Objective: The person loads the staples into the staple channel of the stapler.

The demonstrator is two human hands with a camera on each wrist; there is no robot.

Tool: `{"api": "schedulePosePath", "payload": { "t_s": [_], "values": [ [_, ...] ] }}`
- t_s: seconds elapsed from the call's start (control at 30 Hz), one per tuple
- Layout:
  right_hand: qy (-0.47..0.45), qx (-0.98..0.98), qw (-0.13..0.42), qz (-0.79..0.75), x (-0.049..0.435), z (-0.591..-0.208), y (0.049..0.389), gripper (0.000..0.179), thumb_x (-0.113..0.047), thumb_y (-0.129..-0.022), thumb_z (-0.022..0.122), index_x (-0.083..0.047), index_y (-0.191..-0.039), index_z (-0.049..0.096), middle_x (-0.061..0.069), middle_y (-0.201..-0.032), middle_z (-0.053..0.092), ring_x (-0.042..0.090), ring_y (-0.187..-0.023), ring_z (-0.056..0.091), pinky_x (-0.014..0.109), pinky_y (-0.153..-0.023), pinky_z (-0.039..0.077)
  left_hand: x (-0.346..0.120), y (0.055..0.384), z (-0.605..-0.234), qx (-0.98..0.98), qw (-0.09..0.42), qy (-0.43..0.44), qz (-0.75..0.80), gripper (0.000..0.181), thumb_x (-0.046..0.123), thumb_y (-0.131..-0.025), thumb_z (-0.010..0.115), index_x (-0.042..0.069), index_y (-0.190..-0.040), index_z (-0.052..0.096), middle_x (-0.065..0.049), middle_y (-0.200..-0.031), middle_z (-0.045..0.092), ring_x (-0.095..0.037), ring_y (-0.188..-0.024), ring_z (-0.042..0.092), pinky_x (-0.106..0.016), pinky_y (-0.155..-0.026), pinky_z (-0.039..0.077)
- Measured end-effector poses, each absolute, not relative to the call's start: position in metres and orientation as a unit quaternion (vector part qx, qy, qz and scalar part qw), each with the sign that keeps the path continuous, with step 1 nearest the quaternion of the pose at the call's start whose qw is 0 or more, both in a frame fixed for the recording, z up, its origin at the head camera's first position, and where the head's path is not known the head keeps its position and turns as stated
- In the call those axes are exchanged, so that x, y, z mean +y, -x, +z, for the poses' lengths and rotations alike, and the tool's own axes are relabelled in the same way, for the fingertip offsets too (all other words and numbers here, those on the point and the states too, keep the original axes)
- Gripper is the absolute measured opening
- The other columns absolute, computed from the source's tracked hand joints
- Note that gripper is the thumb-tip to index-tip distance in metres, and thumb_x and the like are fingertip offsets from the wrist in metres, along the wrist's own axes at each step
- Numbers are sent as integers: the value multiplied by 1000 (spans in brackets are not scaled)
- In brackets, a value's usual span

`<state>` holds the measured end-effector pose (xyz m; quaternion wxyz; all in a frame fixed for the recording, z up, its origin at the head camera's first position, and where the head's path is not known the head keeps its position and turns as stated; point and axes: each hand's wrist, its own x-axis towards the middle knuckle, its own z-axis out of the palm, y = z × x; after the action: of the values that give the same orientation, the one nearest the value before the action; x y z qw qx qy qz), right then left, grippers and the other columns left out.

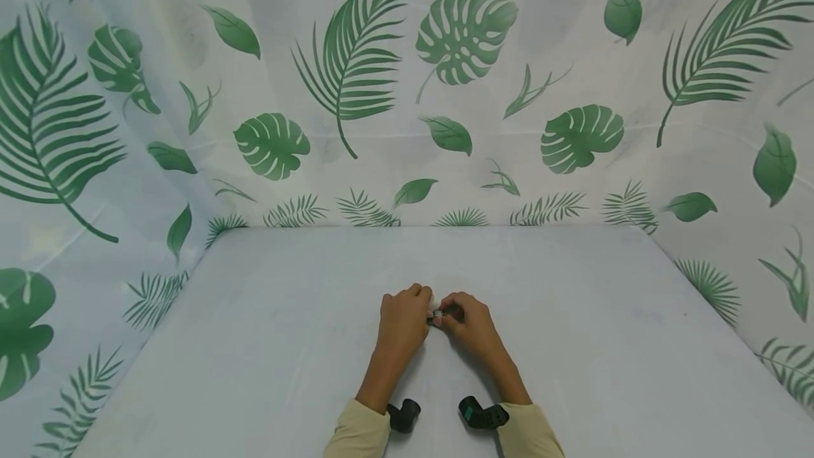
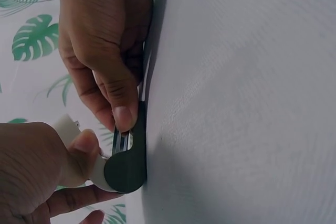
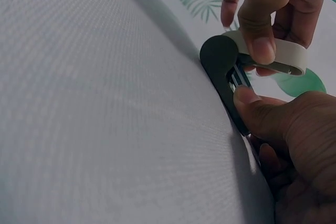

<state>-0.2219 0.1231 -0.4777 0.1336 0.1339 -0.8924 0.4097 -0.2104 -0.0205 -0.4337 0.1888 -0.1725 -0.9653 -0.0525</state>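
Note:
Near the middle of the table, both hands hold a small stapler (image 1: 436,315) with a rounded dark base (image 2: 126,172) and a white handle (image 3: 292,56). The handle is swung up from the base, and a metal rail (image 2: 121,141) shows between them. My left hand (image 1: 402,318) grips the white handle, its thumb pressed on the side. With thumb and fingers, my right hand (image 1: 472,322) pinches the far end of the base and rail. The base lies along the table surface in both wrist views. Whatever sits inside the rail is too small to tell.
A white table (image 1: 286,302) spreads around the hands. Behind and beside it hang white curtains with green leaf prints (image 1: 467,37). Dark wrist devices (image 1: 404,415) stick out from both beige sleeves (image 1: 359,431).

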Motion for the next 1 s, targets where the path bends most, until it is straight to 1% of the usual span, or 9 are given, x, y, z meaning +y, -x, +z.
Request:
{"api": "schedulePosePath", "payload": {
  "t_s": [0.27,0.5,0.7,0.8,0.9,0.93,1.0],
  "values": [
    [-125,-894,129,411,123,-479,221,24,-11,-69,77,-10,-87,62,1,-85,61,13,-74,54,32,-67,44,-18,209,-435,-964,199,174,-31,27,25,-73,75,15,-96,64,2,-89,64,-15,-71,61,-32,-55,43],
    [-123,-894,132,409,123,-478,220,24,-11,-68,77,-10,-87,62,2,-86,62,13,-74,53,32,-67,44,-16,210,-437,-963,200,177,-25,27,28,-71,76,16,-93,65,3,-85,63,-15,-70,60,-33,-55,42],
    [-119,-894,137,410,123,-478,220,23,-9,-69,77,-9,-87,63,2,-87,62,13,-74,54,31,-66,45,-16,210,-440,-962,203,179,-41,26,29,-72,75,18,-94,68,4,-87,64,-16,-71,60,-33,-54,42],
    [-126,-892,141,411,123,-477,220,23,-9,-68,77,-9,-87,63,2,-86,62,13,-74,55,30,-66,45,-20,210,-442,-962,186,181,-81,25,28,-74,72,21,-97,68,4,-87,64,-15,-71,61,-32,-52,42],
    [-130,-889,140,417,123,-476,220,24,-10,-67,78,-9,-85,63,1,-84,62,11,-73,56,29,-66,46,-27,211,-446,-958,145,187,-161,24,24,-79,67,20,-103,67,2,-87,65,-15,-75,61,-31,-54,45],
    [-130,-888,139,418,123,-476,219,24,-10,-66,79,-10,-85,63,1,-84,61,11,-73,56,29,-66,46,-29,211,-447,-953,128,190,-197,25,23,-81,65,19,-106,66,1,-89,65,-16,-78,62,-31,-57,46],
    [-130,-888,135,419,123,-476,220,24,-11,-66,79,-10,-85,63,1,-83,61,10,-73,55,28,-65,45,-35,212,-449,-937,97,195,-272,27,19,-86,59,14,-112,64,-4,-96,65,-19,-87,62,-32,-67,49]
  ]
}}
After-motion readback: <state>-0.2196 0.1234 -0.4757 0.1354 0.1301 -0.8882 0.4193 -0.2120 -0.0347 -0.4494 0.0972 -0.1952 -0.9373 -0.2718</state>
